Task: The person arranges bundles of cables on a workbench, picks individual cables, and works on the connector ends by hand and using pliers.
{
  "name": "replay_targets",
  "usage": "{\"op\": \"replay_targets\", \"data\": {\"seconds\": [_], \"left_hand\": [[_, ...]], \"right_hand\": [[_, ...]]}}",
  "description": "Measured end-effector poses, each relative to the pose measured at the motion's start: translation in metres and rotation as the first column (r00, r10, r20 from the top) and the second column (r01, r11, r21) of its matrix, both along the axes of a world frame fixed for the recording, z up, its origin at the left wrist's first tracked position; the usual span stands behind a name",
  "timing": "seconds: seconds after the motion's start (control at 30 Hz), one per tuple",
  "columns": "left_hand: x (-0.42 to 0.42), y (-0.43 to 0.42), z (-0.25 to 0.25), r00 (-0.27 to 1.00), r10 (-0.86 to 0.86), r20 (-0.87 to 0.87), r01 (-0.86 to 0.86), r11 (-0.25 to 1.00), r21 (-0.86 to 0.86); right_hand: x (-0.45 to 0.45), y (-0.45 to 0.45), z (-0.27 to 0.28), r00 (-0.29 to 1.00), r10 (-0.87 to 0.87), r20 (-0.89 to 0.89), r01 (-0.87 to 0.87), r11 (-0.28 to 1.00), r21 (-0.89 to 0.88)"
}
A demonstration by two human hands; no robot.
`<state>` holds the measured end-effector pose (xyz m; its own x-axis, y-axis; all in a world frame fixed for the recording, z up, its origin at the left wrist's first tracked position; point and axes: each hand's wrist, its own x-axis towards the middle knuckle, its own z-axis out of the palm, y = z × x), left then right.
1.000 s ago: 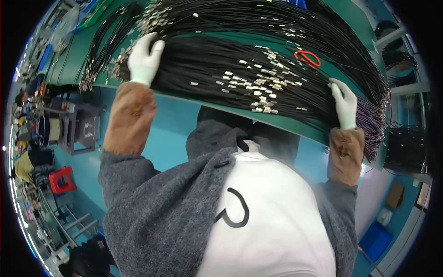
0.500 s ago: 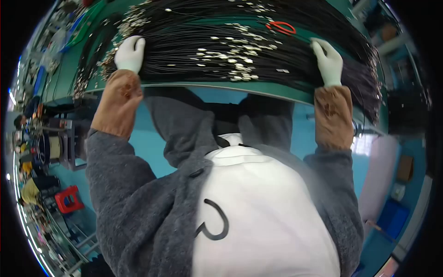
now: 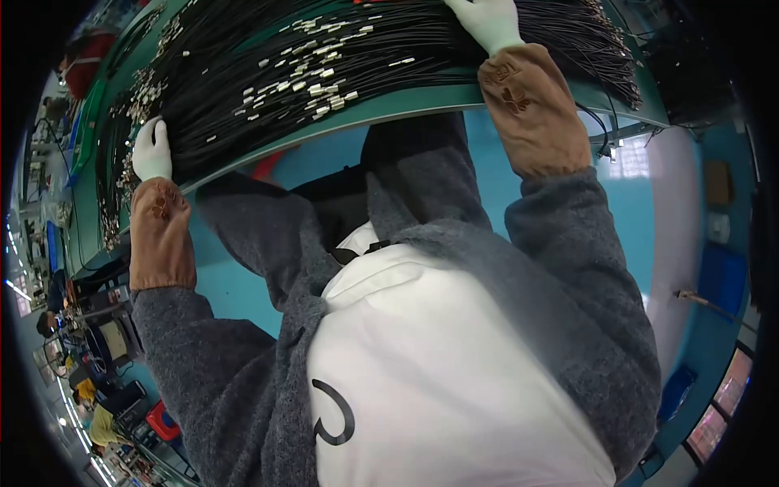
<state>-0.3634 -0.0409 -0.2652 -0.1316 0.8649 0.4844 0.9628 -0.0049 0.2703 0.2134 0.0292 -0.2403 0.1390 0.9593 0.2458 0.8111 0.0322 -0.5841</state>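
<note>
- White-gloved, the left hand (image 3: 152,150) was at the left part of the black cables (image 3: 389,71); whether it gripped any could not be told.
- The right hand (image 3: 490,21) was over them farther right, its grip likewise unclear.
- Silvery ends (image 3: 324,107) clustered between the two.
- Beneath stretched the green bench (image 3: 406,101).

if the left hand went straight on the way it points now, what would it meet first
Most likely the silvery cable ends, which lie just ahead of the left hand. Depth is hard to judge from this single view, so it might pass over them instead.
</note>
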Motion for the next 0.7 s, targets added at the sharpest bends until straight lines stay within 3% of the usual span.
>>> {"op": "replay_targets", "data": {"seconds": [0.13,0.23,0.6,0.7], "left_hand": [[-0.002,0.004,0.001,1.0,-0.025,0.003,0.024,0.999,0.033],[0.006,0.001,0.002,0.999,-0.038,0.017,0.037,0.995,0.092],[0.028,-0.008,0.015,0.991,-0.042,0.124,0.029,0.995,0.099],[0.031,-0.011,0.023,0.978,-0.058,0.2,0.04,0.995,0.094]], "right_hand": [[0.004,-0.005,-0.001,0.998,0.033,-0.045,-0.028,0.994,0.108],[-0.001,-0.012,0.0,0.982,0.178,-0.061,-0.146,0.927,0.345],[-0.004,-0.013,0.0,0.964,0.216,-0.155,-0.142,0.91,0.389],[-0.007,-0.016,0.002,0.913,0.257,-0.316,-0.094,0.888,0.45]]}}
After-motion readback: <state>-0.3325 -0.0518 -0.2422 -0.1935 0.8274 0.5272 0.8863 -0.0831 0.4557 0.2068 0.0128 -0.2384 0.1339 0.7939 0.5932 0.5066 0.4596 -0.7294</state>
